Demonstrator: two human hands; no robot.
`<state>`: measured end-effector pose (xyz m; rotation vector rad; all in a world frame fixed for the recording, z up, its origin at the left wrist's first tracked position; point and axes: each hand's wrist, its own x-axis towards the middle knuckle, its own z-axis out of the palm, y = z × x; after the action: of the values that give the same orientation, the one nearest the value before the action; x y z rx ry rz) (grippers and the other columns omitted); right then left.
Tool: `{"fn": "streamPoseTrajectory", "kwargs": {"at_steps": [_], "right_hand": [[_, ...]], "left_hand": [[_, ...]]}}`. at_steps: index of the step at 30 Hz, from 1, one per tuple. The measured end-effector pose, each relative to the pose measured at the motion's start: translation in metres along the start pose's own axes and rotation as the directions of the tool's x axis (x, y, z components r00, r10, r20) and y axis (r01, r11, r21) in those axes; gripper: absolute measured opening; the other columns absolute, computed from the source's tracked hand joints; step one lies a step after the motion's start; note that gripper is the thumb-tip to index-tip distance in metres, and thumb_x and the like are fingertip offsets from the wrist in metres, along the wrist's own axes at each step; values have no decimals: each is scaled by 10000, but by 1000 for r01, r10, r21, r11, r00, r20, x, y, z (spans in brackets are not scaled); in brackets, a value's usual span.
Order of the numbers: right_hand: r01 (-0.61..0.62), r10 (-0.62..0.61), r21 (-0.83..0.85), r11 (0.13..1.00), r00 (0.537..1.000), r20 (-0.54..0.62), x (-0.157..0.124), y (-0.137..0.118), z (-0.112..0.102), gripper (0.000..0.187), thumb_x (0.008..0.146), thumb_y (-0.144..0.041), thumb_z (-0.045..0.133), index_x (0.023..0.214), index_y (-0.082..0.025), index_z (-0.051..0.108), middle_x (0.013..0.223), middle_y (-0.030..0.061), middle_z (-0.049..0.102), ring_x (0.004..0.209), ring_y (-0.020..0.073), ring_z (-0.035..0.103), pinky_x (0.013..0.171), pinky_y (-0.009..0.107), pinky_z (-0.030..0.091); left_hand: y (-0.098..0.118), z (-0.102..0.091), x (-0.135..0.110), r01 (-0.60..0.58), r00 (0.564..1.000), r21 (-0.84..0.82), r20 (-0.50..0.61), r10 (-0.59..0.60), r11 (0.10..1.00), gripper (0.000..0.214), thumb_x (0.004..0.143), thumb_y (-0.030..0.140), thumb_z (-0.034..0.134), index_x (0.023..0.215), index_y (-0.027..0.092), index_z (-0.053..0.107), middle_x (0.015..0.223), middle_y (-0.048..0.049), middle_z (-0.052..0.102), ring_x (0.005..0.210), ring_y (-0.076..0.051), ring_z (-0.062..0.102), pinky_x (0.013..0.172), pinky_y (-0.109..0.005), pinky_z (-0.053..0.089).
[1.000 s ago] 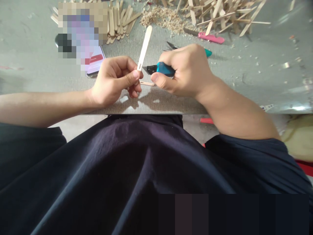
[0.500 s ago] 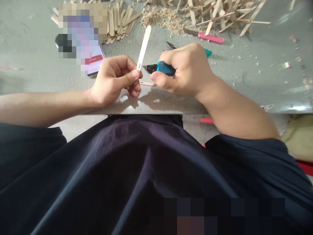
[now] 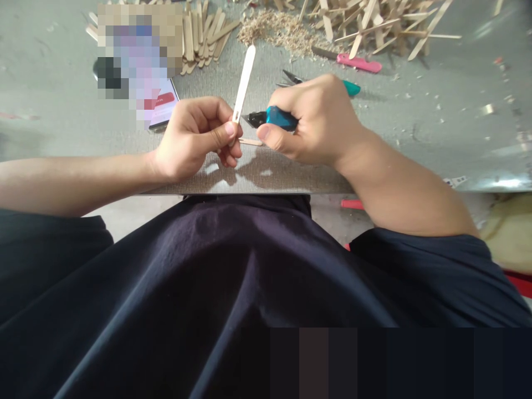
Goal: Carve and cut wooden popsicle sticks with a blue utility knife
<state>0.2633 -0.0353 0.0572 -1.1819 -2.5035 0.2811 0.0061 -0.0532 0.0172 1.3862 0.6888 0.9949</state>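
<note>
Pinched between the thumb and fingers of my left hand (image 3: 203, 136) is a pale wooden craft stick (image 3: 244, 83), tilted with its rounded end away from me. A small slot shows in it just above my thumb. My right hand (image 3: 320, 119) is wrapped round a blue utility knife (image 3: 282, 118), whose dark blade tip points left, close beside the slotted part of the stick. From this view I cannot tell whether blade and wood touch. Below the knife, a second slotted stick (image 3: 250, 142) lies on the table, partly behind my left fingers.
At the back lie wood shavings (image 3: 276, 33), a row of sticks (image 3: 203, 36) and a loose stick heap (image 3: 374, 27). A pink-handled knife (image 3: 359, 62) and a green-handled tool (image 3: 351, 87) lie beyond my right hand. A phone (image 3: 164, 105) rests at left.
The craft stick has shifted down slightly in my left hand, and the knife tip has moved very slightly left and down. Both hands keep their grips.
</note>
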Motion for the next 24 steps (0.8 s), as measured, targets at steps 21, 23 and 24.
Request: {"fn": "streamPoseTrajectory", "kwargs": {"at_steps": [21,23,24], "right_hand": [[2,-5,71,997,999,42,1,-5,-3,679,1026,-858,534,729,-284,325,650,21,433,648,233,394,697,434,283],[8,-14,96,995,998,58,1,-6,-1,677,1017,-838,544,724,-279,298,630,15,408,631,228,377,684,433,264],[8,-14,95,995,998,68,1,-6,0,664,1020,-814,556,725,-276,301,622,12,405,628,227,385,679,430,266]], "left_hand": [[-4,-5,4,-1,996,-26,88,4,1000,558,853,640,1029,852,227,653,663,23,703,519,-114,648,478,-272,569],[-1,-6,4,3,991,-39,131,2,999,508,864,598,1031,831,233,680,643,16,713,491,-118,632,424,-268,532],[1,-6,4,2,987,-35,158,4,999,487,880,582,1022,821,233,688,639,9,719,478,-122,630,400,-266,513]]}}
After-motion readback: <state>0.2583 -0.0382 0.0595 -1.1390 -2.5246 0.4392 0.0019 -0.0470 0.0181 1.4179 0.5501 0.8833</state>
